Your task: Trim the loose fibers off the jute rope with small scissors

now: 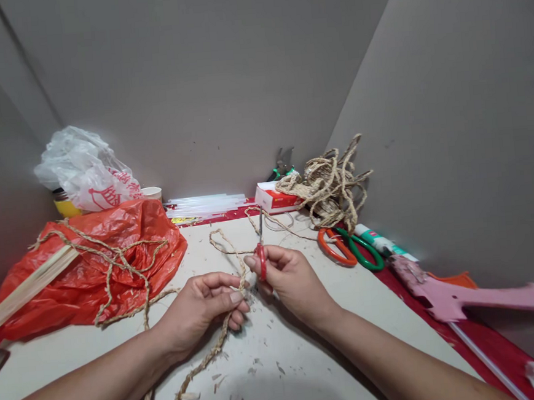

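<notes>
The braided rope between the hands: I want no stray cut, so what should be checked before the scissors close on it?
1. Left hand pinches the braided rope: ok.
2. Right hand grips the red scissors: ok.
3. Blades point up and away from the fingers: ok.
4. Rope lies between the blades: cannot tell, blades look closed beside it.
5. Rope taut at the cut point: not ok, it loops slack.
6. Table ahead free of the rope pile: ok.
</notes>
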A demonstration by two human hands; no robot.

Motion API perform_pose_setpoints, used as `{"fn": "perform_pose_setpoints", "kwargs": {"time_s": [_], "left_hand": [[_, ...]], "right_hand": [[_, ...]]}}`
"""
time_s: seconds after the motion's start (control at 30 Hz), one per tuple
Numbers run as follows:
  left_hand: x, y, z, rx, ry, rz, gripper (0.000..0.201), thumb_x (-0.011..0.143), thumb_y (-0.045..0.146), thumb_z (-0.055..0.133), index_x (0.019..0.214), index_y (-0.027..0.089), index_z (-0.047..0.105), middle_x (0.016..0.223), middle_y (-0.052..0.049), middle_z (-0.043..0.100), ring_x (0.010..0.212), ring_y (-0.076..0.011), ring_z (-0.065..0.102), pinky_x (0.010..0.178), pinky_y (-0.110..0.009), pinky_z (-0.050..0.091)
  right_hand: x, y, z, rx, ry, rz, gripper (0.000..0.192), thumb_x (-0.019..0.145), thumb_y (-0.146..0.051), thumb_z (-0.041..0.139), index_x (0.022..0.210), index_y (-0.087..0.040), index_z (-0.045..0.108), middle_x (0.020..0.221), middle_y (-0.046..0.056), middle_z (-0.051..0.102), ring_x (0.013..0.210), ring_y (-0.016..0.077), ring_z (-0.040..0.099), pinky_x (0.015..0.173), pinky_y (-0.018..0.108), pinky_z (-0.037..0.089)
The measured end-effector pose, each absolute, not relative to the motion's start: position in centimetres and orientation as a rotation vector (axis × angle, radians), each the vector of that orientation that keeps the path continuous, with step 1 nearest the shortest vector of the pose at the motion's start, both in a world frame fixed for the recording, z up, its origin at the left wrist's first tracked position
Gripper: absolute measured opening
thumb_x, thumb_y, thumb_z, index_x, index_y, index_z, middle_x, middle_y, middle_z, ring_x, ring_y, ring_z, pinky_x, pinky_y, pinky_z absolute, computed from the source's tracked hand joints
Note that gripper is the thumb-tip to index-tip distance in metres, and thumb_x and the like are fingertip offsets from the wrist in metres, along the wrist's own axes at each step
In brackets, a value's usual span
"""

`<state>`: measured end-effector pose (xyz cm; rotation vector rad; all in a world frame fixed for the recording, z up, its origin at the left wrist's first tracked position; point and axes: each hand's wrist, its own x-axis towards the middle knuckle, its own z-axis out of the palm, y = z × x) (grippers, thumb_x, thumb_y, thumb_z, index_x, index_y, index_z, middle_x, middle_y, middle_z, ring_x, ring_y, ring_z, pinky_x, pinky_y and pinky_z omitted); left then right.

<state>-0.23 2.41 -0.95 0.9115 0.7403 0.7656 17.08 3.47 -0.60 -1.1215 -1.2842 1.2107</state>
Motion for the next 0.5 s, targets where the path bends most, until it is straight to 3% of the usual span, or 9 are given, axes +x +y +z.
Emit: {"fn": "perform_pose_setpoints", "kwargs": {"time_s": [0.27,0.5], "left_hand": [[-0.6,3.3,-0.5,0.838,0.739,0.911,0.033,0.077,0.018,0.066,0.108,0.015,0.055,0.075,-0.005,0.067,0.06,-0.0105,0.059,0.059,-0.024,0.047],[-1.2,4.0,-0.3,0.792,0.746,0.977,0.037,0.077,0.017,0.064,0.113,0.016,0.054,0.077,-0.005,0.066,0.058,-0.01,0.058,0.057,-0.023,0.049]], "right_hand": [[18.3,4.2,-1.2,-1.237,-1.589,0.955,0.033,0.075,-0.039,0.059,0.054,-0.02,0.041,0.046,-0.007,0.034,0.045,0.0079,0.029,0.045,0.022,0.024],[18.8,3.9,-1.1,-1.346,-2.266,0.259,0.016,0.068,-0.028,0.054,0.059,-0.02,0.045,0.051,-0.004,0.048,0.049,0.0102,0.038,0.052,0.024,0.025]]}}
